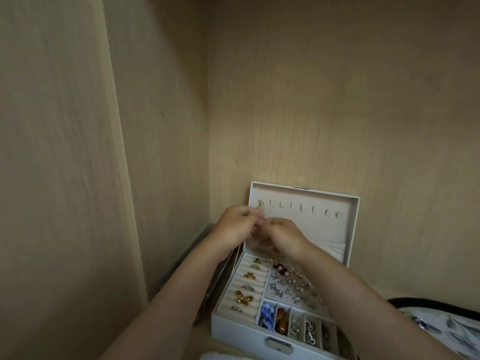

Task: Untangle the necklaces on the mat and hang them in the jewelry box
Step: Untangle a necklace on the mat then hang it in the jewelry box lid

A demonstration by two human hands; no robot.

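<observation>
Head view: the left hand (237, 224) pinches a thin gold necklace (259, 210) at the leftmost hook (261, 203) of the jewelry box (353, 229) lid, probably to loop it on, and the chain trails past the box's left edge. The right hand (284, 237) curls alongside, perhaps steadying it; whether its grip holds the chain cannot be told.

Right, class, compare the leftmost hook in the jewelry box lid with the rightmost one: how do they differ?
The leftmost hook has a gold necklace at it, pinched by the left hand; the rightmost hook is bare. That hand is right up against the leftmost hook; nothing is near the rightmost hook. Both are beige tabs in one row across the lid.
</observation>
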